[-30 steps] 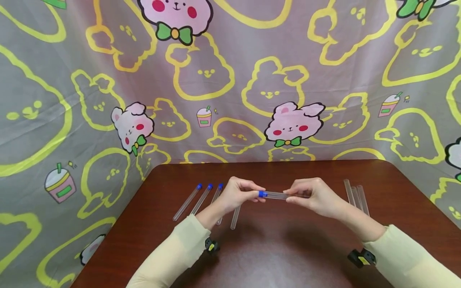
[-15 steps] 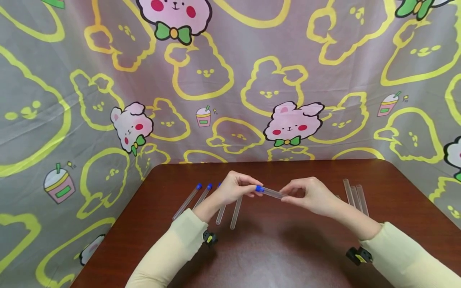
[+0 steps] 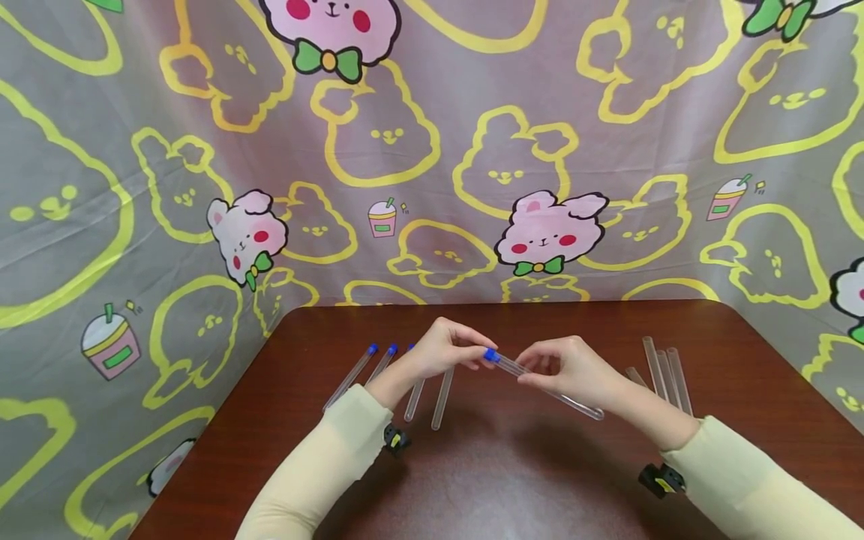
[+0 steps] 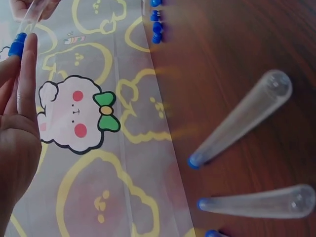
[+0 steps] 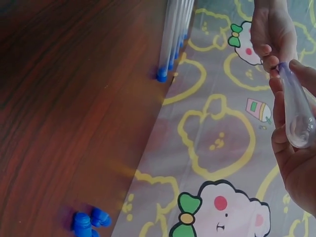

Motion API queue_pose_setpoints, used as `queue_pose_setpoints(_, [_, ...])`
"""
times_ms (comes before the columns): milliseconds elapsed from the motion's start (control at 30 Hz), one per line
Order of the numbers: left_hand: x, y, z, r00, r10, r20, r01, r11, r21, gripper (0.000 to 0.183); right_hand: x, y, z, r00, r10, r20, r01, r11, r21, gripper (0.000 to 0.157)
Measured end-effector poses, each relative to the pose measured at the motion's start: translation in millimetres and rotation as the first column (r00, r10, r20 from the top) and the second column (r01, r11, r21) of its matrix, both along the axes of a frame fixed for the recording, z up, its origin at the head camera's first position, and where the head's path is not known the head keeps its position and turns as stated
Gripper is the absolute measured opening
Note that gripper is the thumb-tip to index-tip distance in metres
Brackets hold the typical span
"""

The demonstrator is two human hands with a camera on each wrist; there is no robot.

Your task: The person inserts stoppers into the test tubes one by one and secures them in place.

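In the head view a clear test tube (image 3: 580,406) with a blue cap (image 3: 492,355) is held in the air, slanting down to the right. My left hand (image 3: 435,354) pinches the capped end between thumb and fingers. Further down the tube, my right hand (image 3: 574,369) grips the body, and the rounded end sticks out beyond it. The left wrist view has the blue cap (image 4: 18,45) at the left fingertips, seated on the tube's mouth. From the right wrist, the tube's rounded end (image 5: 301,129) shows against the right palm, with the cap mostly covered by fingers.
Several capped test tubes (image 3: 442,401) lie side by side left of centre, partly behind the left arm. Several tubes (image 3: 664,375) lie at the right, their near ends partly behind the right forearm. Loose blue caps (image 5: 84,224) sit on the brown table (image 3: 486,480). A patterned cloth (image 3: 445,150) hangs behind.
The tube has tipped from nearly level to slanting down rightward. My right hand has shifted slightly left along it, so the rounded end now shows. The left hand still pinches the cap.
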State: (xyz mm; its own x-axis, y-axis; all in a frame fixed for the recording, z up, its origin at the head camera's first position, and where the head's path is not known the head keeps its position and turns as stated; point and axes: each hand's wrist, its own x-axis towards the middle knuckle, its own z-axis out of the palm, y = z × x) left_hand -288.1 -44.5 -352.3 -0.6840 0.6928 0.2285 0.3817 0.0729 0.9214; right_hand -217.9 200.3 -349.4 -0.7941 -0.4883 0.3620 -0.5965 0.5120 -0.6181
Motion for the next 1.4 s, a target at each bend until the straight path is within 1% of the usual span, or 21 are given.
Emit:
queue_pose_setpoints(333, [-6.2,-22,-12.3,0.994,0.111,-0.001,-0.111,0.994,-0.007,0.017,-5.1,3,-7.0,1.0,-0.025,0.004,0.025,1.0,0.011,0.018])
queue_pose_setpoints(467, [-7.2,-35,-18.8,0.985,0.17,-0.018,-0.171,0.985,-0.021,0.016,-12.9,3,-14.8,0.999,-0.043,0.015,0.042,0.999,0.028,0.019])
queue_pose_setpoints(600, [-6.9,-51,-25.4,0.973,0.227,-0.049,-0.228,0.973,-0.023,0.015,-23.7,3,-27.0,0.999,-0.048,-0.004,0.048,0.997,0.068,0.02])
queue_pose_setpoints(667, [-6.8,-59,-28.9,0.965,0.25,-0.076,-0.252,0.967,-0.021,0.014,-28.9,2,-32.6,0.999,-0.047,-0.017,0.048,0.996,0.08,0.021])
queue_pose_setpoints(767, [-5.8,-71,-33.1,0.948,0.289,-0.135,-0.297,0.954,-0.036,0.013,-36.2,0,-39.8,0.999,-0.047,-0.018,0.048,0.994,0.094,0.021])
queue_pose_setpoints(833, [-4.8,-77,-35.9,0.931,0.32,-0.176,-0.336,0.939,-0.069,0.013,-41.3,-2,-44.3,0.999,-0.046,-0.01,0.047,0.994,0.097,0.021])
queue_pose_setpoints(900, [-3.1,-83,-38.4,0.913,0.353,-0.205,-0.38,0.918,-0.111,0.012,-46.5,-5,-49.3,0.999,-0.05,0.01,0.049,0.993,0.104,0.021])
queue_pose_setpoints(967, [-1.7,-88,-40.9,0.906,0.372,-0.204,-0.403,0.904,-0.141,0.012,-52.1,-8,-54.7,0.998,-0.061,0.028,0.058,0.992,0.112,0.02])
queue_pose_setpoints(1033, [-0.8,-92,-43.2,0.906,0.379,-0.19,-0.409,0.9,-0.153,0.014,-57.5,-12,-60.2,0.996,-0.076,0.039,0.071,0.989,0.131,0.02])
queue_pose_setpoints(1133, [-0.3,-97,-46.6,0.91,0.375,-0.174,-0.401,0.904,-0.15,0.017,-65.4,-18,-67.0,0.995,-0.095,0.039,0.087,0.983,0.162,0.019])
queue_pose_setpoints(1233, [0.1,-100,-49.6,0.91,0.37,-0.185,-0.397,0.907,-0.137,0.018,-71.1,-24,-71.4,0.992,-0.114,0.051,0.102,0.976,0.191,0.019])
queue_pose_setpoints(1333, [0.6,-104,-51.9,0.907,0.377,-0.186,-0.402,0.907,-0.123,0.018,-74.2,-28,-74.2,0.99,-0.123,0.061,0.108,0.97,0.217,0.021])
queue_pose_setpoints(1400, [0.8,-107,-52.9,0.901,0.388,-0.195,-0.414,0.903,-0.116,0.016,-75.4,-30,-75.5,0.99,-0.127,0.066,0.109,0.967,0.232,0.021])
